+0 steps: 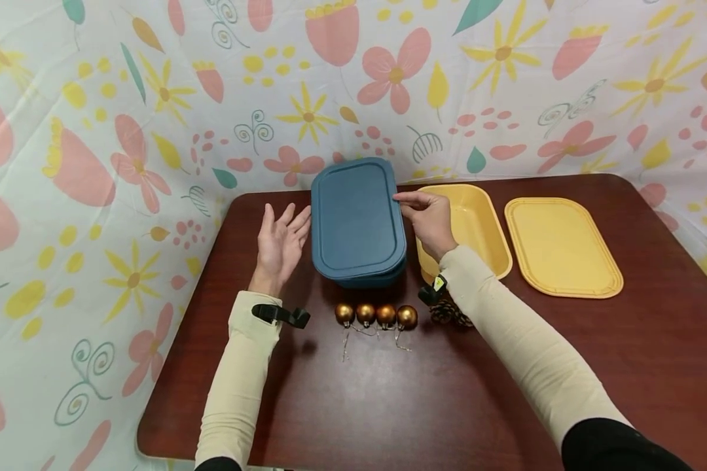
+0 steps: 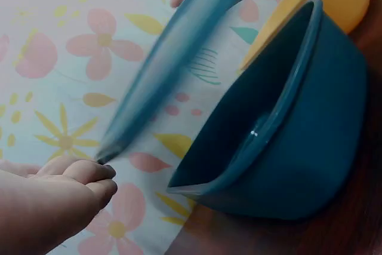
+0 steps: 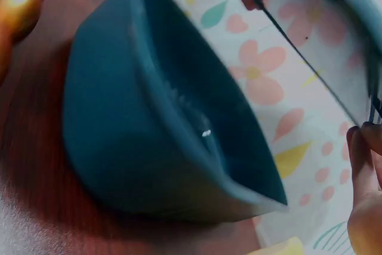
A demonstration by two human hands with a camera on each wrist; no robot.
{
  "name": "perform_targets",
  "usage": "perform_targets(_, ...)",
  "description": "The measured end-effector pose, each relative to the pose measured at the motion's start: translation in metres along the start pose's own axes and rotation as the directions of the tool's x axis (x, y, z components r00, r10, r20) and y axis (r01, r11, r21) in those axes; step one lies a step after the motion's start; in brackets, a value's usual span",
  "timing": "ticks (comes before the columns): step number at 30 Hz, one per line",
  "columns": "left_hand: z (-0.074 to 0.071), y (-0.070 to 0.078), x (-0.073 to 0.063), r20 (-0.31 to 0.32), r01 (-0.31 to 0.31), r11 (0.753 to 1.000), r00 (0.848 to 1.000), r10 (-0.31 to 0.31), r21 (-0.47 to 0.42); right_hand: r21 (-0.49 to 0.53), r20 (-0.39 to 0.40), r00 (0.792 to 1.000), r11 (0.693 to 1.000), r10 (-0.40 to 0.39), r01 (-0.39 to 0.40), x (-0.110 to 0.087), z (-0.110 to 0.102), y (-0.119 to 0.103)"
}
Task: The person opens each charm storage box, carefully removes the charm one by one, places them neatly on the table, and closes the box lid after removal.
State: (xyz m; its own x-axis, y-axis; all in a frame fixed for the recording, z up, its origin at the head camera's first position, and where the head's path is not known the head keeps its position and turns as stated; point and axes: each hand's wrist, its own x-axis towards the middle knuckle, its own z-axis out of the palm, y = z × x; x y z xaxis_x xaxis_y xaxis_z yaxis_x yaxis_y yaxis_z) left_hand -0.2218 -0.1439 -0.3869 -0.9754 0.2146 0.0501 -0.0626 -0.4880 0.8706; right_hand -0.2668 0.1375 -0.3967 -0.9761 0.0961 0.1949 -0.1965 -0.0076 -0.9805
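Observation:
A blue lid (image 1: 358,219) is held above a deep blue plastic container (image 1: 372,280), which the lid mostly hides in the head view. Both wrist views show a gap between lid and container (image 2: 316,129). My right hand (image 1: 429,219) pinches the lid's right edge between thumb and fingers. On the other side, my left hand (image 1: 279,248) has its palm turned up and its fingers extended, fingertips right at the lid's left edge. Inside the container (image 3: 119,111), a small shiny highlight shows.
Several gold ball ornaments (image 1: 366,314) with strings line up in front of the container. Pine cones (image 1: 443,311) lie partly under my right forearm. To the right are a yellow container (image 1: 471,219) and its yellow lid (image 1: 564,247), on the dark wooden table (image 1: 389,405). A flowered cloth (image 1: 353,85) hangs behind.

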Motion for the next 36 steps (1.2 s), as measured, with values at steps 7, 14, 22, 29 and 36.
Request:
perform_targets(7,-0.004,-0.01,0.01,-0.012,0.036,0.997,0.999,-0.035,0.064,-0.149,0.005,0.999,0.988,0.038,-0.036,0.003,-0.004,0.011)
perform_targets(14,-0.005,-0.021,0.017,-0.024,0.096,0.991,0.995,-0.095,0.09,-0.397,0.041,0.999,0.918,-0.012,0.028,0.002,-0.011,0.016)
perform_targets(22,-0.008,-0.028,0.018,-0.04,0.123,0.986,0.992,-0.119,0.113,-0.546,0.161,0.985,0.827,-0.052,0.133,0.0,-0.017,0.018)
perform_targets(29,-0.01,-0.03,0.022,-0.035,0.128,0.983,0.992,-0.125,0.132,-0.592,0.216,0.976,0.795,0.002,0.13,-0.001,-0.017,0.017)
perform_targets(36,-0.015,-0.032,0.026,-0.056,0.145,0.978,0.989,-0.138,0.152,-0.666,0.314,0.949,0.721,0.038,0.192,-0.003,-0.013,0.012)
